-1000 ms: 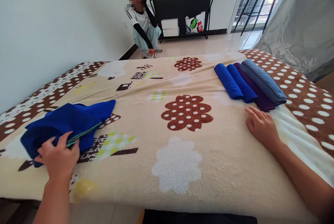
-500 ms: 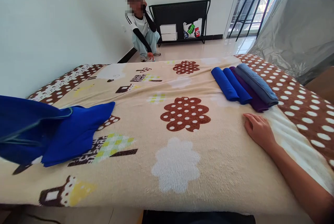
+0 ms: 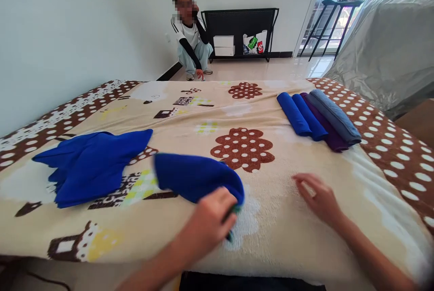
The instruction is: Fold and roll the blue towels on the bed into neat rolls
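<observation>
Left hand [image 3: 213, 216]: gripped cloth [image 3: 190, 176], six o'clock — placing, seemingly.
Right hand [image 3: 318, 195]: gaped, four o'clock.
Cloth: probably needed flattening.

This looks like a room in a home. A fleecy blanket [image 3: 278, 223] with a cartoon print of trees, clouds and polka dots covers the wide surface in front. Beyond it are plain white walls [image 3: 44, 42], a glossy pale floor [image 3: 237, 70], a low black rack [image 3: 242, 22] bearing white boxes [image 3: 224, 46], and a tall stool [image 3: 341, 3] by bright glass. A greyish sheet [image 3: 389, 47] drapes something bulky at the right.
</observation>
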Available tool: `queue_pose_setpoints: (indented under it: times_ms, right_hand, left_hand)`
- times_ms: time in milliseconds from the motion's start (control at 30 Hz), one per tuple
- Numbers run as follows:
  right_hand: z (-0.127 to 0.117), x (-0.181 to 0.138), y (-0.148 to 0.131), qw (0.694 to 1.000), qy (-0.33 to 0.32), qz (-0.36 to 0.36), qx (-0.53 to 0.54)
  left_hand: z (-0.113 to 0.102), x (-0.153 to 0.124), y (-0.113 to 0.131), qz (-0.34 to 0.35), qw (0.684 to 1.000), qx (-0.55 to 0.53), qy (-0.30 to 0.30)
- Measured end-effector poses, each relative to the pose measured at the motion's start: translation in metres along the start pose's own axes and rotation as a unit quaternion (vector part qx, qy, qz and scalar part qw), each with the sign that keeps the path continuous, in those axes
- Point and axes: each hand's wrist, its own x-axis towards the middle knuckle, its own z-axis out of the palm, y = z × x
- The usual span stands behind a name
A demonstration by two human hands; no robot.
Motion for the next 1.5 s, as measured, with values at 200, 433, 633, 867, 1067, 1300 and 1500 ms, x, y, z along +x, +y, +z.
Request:
queue_pose_setpoints:
  times_ms: [200,433,633,867,1067,1300,1500]
  right_hand:
    - [-0.013,-0.027,-0.104,0.936,-0.252,-0.039,0.244]
    - [0.0,-0.019,-0.127,0.932,-0.226,0.001,0.284]
    - [0.005,-0.014,-0.137,0.941,-0.198,-0.018,0.274]
    - [0.005,-0.016,-0.139,0.928,-0.205,-0.012,0.311]
    - [0.002,-0.019,-0.137,0.913,-0.225,0.008,0.341]
    - [0.004,-0.017,-0.141,0.898,-0.231,0.048,0.371]
    - [0.006,-0.022,-0.133,0.886,-0.21,0.1,0.401]
  left_hand:
    - [0.052,0.005,0.04,0.011,0.999,-0.032,0.017]
    - [0.026,-0.001,0.05,-0.021,0.979,-0.196,-0.057]
    - [0.018,-0.01,0.04,-0.107,0.943,-0.291,-0.118]
    - [0.017,-0.008,0.035,-0.146,0.922,-0.322,-0.16]
    - [0.018,-0.008,0.03,-0.148,0.905,-0.358,-0.175]
    - [0.017,-0.007,0.029,-0.151,0.903,-0.353,-0.192]
    - [0.014,-0.014,0.024,-0.129,0.9,-0.376,-0.181]
